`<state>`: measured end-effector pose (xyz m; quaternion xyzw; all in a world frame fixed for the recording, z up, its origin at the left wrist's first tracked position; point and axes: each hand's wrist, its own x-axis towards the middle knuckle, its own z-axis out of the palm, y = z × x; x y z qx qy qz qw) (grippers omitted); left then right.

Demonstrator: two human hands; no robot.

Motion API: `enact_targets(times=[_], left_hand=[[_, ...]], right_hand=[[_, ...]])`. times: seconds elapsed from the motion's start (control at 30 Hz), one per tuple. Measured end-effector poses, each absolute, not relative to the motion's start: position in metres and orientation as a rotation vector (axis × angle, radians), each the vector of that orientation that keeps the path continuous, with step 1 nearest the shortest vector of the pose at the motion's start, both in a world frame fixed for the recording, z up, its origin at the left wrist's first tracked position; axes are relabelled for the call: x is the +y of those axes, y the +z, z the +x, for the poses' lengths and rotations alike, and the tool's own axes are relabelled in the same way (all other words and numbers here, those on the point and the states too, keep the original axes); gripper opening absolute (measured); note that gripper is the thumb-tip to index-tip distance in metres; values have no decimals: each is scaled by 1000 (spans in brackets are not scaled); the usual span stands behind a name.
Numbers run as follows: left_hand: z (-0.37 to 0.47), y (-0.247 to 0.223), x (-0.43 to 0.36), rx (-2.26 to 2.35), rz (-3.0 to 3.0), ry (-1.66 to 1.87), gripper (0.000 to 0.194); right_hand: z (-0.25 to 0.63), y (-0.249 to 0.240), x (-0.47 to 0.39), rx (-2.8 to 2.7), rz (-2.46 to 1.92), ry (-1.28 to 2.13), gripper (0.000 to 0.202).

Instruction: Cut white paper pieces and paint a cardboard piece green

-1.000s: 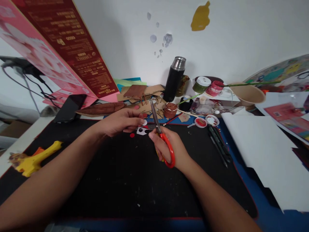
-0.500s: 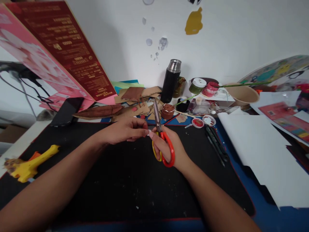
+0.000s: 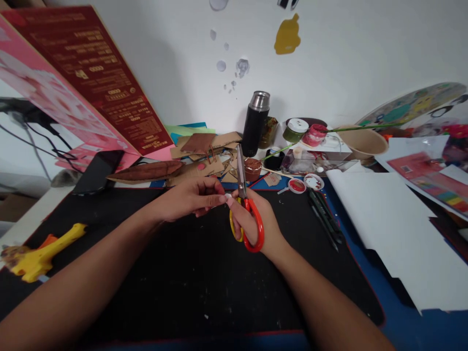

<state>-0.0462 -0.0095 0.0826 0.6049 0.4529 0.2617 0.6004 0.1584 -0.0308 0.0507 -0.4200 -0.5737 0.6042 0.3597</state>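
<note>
My right hand (image 3: 270,224) is closed round scissors (image 3: 242,178) with one red and one yellow handle loop; the blades lie together and point up and away from me. Its thumb reaches over to a tiny whitish scrap (image 3: 228,196). My left hand (image 3: 179,200) is closed in a pinch, with thumb and forefinger at the same scrap, which sits between the two thumbs. What the scrap is made of is too small to tell. Both hands are above a black desk mat (image 3: 190,282).
A yellow glue gun (image 3: 47,253) lies at the left, behind it a phone (image 3: 97,170). Cardboard scraps (image 3: 204,168), a black flask (image 3: 255,124) and paint jars (image 3: 253,169) line the back. At the right are a dark green cutter (image 3: 325,217) and white paper (image 3: 387,229).
The camera view has shifted slightly. The scissors tilt a little more upright, and both hands stay pinched together at the whitish scrap.
</note>
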Motion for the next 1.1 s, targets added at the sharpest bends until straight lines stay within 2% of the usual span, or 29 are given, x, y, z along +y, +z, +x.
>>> enact_targets(times=[0.53,0.9,1.1], left_hand=[[-43,85,-12,1077,1441,668,25],[-65,94,-4,1223,1296,953,20],[-68,97,-5,1264,1343,983,18]], right_hand=[[160,41,-30,-1540,-1076,1620,37],[162,39,-31,-1486,-812,1872,68],[164,35,-32,-1539,-722,1891,71]])
